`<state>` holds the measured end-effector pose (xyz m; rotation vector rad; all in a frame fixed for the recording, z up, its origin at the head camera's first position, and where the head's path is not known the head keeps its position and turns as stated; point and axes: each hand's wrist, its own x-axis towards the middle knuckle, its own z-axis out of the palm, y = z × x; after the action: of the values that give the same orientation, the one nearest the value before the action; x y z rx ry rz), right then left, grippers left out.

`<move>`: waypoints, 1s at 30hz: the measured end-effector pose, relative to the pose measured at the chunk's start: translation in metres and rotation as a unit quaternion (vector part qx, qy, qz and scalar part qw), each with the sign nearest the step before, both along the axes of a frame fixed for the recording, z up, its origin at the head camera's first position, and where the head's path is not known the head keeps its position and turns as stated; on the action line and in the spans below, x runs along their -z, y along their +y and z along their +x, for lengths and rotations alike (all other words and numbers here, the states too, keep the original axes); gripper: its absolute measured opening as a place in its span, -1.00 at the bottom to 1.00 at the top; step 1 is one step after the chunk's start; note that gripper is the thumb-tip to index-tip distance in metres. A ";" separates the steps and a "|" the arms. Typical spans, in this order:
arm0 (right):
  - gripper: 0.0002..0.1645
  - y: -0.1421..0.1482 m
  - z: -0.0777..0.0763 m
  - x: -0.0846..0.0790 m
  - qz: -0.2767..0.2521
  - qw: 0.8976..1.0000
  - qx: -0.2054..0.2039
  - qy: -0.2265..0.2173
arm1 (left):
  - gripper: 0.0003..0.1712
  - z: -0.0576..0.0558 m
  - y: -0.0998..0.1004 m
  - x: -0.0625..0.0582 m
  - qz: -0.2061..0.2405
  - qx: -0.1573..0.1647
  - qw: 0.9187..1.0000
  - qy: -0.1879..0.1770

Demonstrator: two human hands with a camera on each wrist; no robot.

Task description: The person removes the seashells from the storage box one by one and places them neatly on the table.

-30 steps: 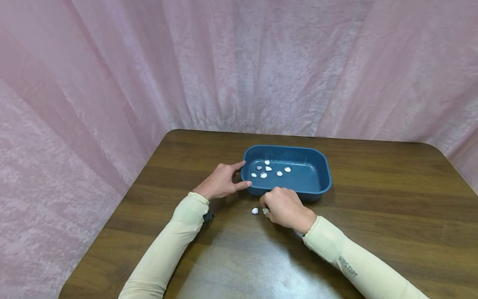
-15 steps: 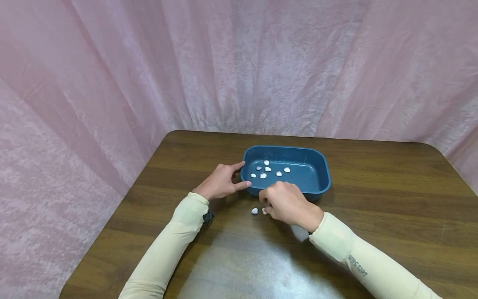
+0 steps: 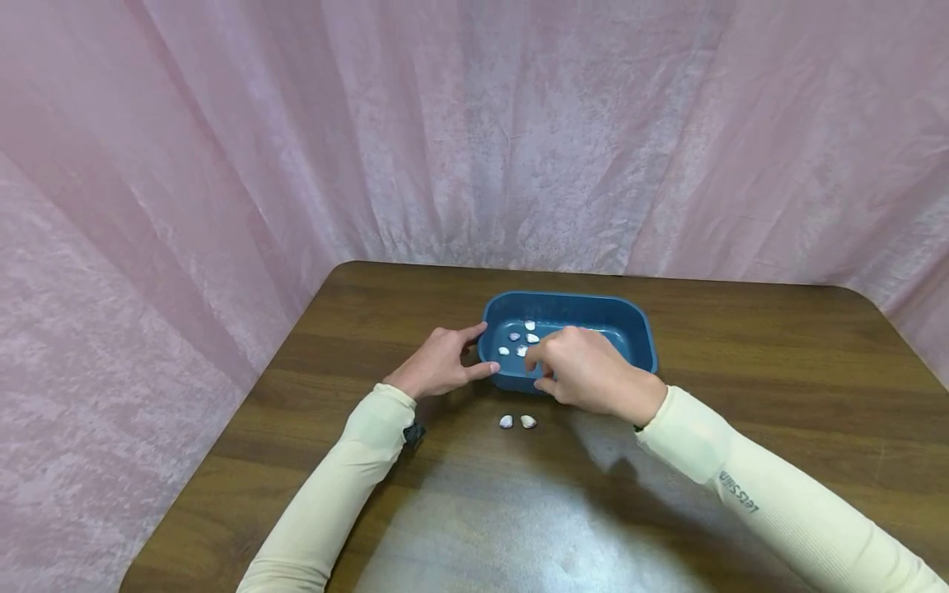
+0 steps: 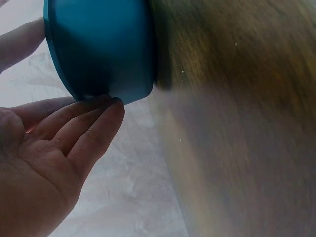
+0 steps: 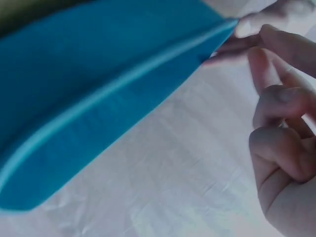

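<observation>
A blue rectangular tub (image 3: 567, 298) stands on the wooden table with several small pale seashells (image 3: 532, 338) in its left part. Two more seashells (image 3: 528, 421) lie side by side on the table in front of it. My left hand (image 3: 439, 360) rests at the tub's left end, thumb and straight fingers spread against the rim and outer wall. Over the tub's front rim hovers my right hand (image 3: 589, 371), thumb and forefinger apart, other fingers loosely curled, nothing seen between them. It covers part of the tub's floor. In the right wrist view the same curled fingers (image 5: 276, 103) show beside the tub wall.
The brown table (image 3: 778, 371) has rounded far corners. Pink velvety curtain (image 3: 474, 140) hangs right behind its back edge and along the left side. Pale sleeves cover both forearms.
My right hand has let go of the seashell on the table, leaving it beside the other one. It has risen away and moved forward over the tub. My left hand stays put.
</observation>
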<state>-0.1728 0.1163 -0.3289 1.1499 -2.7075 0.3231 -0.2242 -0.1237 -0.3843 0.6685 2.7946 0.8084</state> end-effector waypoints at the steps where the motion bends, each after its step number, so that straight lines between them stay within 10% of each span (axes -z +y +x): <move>1: -0.85 0.002 -0.003 -0.003 -0.005 1.000 -0.001 -0.009 | -0.06 0.000 0.000 0.000 0.000 0.000 1.000 -0.001; 13: -0.84 0.029 -0.056 -0.017 -0.030 0.994 0.000 -0.101 | -0.07 0.000 0.001 0.000 0.001 0.003 1.000 -0.001; 30: -0.81 0.027 -0.107 0.008 0.071 0.983 0.077 -0.151 | -0.07 0.002 0.001 0.000 0.002 -0.003 1.000 0.006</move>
<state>-0.2802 0.1428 -0.3365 0.9864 -3.1098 0.3066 -0.2224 -0.1227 -0.3840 0.6683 2.8081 0.8131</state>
